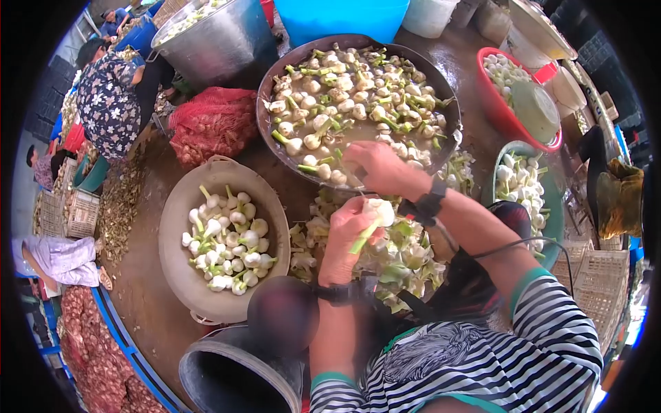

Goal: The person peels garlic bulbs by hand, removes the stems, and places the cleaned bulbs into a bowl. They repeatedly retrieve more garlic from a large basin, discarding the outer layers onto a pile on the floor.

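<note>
On my screen I see a brown floor (141, 296) — pale crates (600, 283) at both sides, a blue rail (131, 351) low left

Room b/w tan bowl (174, 230) & dark pan (270, 127), but red sack (213, 124) blocks far end.

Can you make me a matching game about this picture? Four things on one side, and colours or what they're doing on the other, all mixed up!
Things:
1. left hand
2. net sack
3. tub at the top middle
4. right hand

Matches:
A. bright blue
B. reaching over the big round pan
C. holding a white bulb
D. red

Right pairs: 1-C, 2-D, 3-A, 4-B
</note>
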Demonstrator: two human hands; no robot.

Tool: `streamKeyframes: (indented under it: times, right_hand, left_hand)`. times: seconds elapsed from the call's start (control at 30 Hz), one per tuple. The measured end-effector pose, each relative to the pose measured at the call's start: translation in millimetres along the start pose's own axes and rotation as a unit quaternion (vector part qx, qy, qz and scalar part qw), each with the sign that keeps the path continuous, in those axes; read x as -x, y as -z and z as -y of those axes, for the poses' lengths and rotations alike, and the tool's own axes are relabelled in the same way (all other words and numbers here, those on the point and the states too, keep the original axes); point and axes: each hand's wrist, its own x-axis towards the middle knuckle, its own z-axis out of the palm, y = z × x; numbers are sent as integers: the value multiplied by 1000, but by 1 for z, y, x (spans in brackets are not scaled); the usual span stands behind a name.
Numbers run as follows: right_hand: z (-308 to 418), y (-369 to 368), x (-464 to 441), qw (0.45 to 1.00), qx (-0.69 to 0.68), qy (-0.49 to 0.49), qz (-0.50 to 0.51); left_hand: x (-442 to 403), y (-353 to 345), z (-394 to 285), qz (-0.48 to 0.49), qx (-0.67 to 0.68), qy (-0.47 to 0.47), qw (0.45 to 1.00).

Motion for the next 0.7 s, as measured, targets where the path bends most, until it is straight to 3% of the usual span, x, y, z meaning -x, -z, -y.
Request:
streamKeyframes:
  times: [0.07,0.13,0.17,0.2,0.27,0.37,0.4,0.47,0.57,0.6,0.67,0.7]
  right_hand:
    - [-8,-24,13,989,-29,-142,43]
    - [-30,-46,47,970,36,-83,226]
    - [-17,-39,60,955,20,-155,250]
    - [-26,-38,70,932,84,-112,333]
    - [-9,-10,70,960,15,-155,232]
    - [32,12,69,978,-164,-132,9]
    - [38,12,70,986,-135,-94,34]
    - [34,-11,80,996,-83,-36,-23]
    - [28,-18,83,906,-334,-251,-66]
    - [39,-8,74,768,-526,-352,-96]
    - [27,-10,77,662,-666,-328,-100]
    - [27,-4,77,731,-601,-312,-83]
  left_hand:
    - [0,0,1,-11,20,-17,1000]
    - [3,-8,1,-49,36,-45,997]
    - [2,-6,1,-80,49,-43,995]
    - [0,-4,2,-111,64,-41,991]
    - [-5,2,8,-169,105,-54,978]
    - [-13,-6,10,-241,145,-75,957]
    - [-15,-6,13,-242,103,-89,961]
    - [-15,-5,20,-265,37,-108,957]
    - [-12,-4,20,-316,-7,-109,942]
    - [-10,-2,19,-329,-18,-107,938]
    - [-10,7,16,-325,13,-118,938]
    - [-10,7,13,-319,10,-127,939]
